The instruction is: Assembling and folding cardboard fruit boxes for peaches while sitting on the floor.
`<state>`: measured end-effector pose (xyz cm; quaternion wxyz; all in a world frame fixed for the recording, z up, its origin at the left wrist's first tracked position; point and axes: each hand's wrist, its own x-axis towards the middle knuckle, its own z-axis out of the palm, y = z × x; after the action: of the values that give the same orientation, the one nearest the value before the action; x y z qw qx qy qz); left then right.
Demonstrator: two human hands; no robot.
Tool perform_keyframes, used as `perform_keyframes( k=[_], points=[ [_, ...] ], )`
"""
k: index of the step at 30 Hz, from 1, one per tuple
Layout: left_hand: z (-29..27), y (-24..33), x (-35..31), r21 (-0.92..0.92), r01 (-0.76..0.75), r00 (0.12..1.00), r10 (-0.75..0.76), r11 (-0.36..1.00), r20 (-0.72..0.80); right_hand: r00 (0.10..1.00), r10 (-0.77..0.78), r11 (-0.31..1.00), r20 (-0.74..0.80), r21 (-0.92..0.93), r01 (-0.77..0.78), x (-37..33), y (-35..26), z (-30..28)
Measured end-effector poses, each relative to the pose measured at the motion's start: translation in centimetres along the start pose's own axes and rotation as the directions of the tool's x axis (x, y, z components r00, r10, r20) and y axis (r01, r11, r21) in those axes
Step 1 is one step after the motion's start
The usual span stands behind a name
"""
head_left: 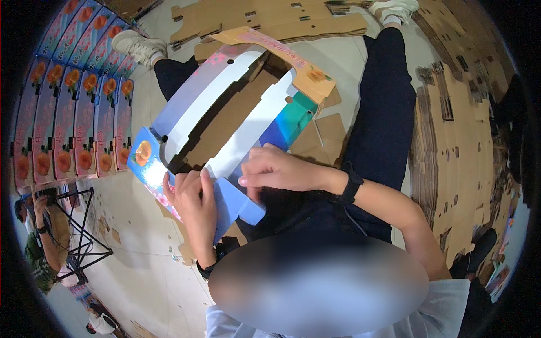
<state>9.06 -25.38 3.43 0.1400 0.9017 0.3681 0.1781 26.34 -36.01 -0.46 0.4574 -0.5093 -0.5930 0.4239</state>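
Observation:
A partly folded cardboard carton (222, 121) stands tilted between my legs, its top open, with white inner flaps and blue, pink and green printed sides. Its far end panel (282, 53) is brown-orange and leans outward. At the near end, my left hand (194, 203) grips the printed end panel, fingertips over the rim. A blue flap (239, 205) sticks out to the right of that hand. My right hand (273, 169) is closed, fingers curled against the carton's near right corner beside this flap. What lies between its fingers is hidden.
Printed cartons (73, 118) are stacked in rows at the left. Flattened cardboard (451, 152) lies in piles at the right, with more sheets (265, 19) at the far side. A black folding stand (84, 231) and another person (42, 242) are at the lower left.

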Motion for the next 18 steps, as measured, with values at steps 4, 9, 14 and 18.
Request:
perform_keyframes(
  k=[4, 9, 14, 18],
  points=[
    [0.4, -0.3, 0.2, 0.013, 0.013, 0.999, -0.013, 1.000, 0.038, 0.981, -0.162, 0.987, 0.108, 0.007, 0.163, -0.9, -1.5, 1.8],
    [0.9, -1.1, -0.5, -0.035, 0.000, 1.000, 0.000, 0.999, -0.010, 0.992, -0.053, 0.998, -0.111, -0.042, 0.049, -0.9, -2.0, 2.9],
    [0.5, -2.6, -1.4, -0.291, 0.152, 0.983, -0.174, 0.945, -0.054, 0.977, -0.210, 0.966, 0.025, -0.150, 0.211, -3.1, -2.4, 4.4],
    [0.6, -1.8, -2.2, -0.721, 0.244, 0.909, -0.412, 0.649, -0.063, 0.998, 0.037, 0.989, 0.059, -0.143, -0.028, -4.6, -1.8, 4.5]
  ],
)
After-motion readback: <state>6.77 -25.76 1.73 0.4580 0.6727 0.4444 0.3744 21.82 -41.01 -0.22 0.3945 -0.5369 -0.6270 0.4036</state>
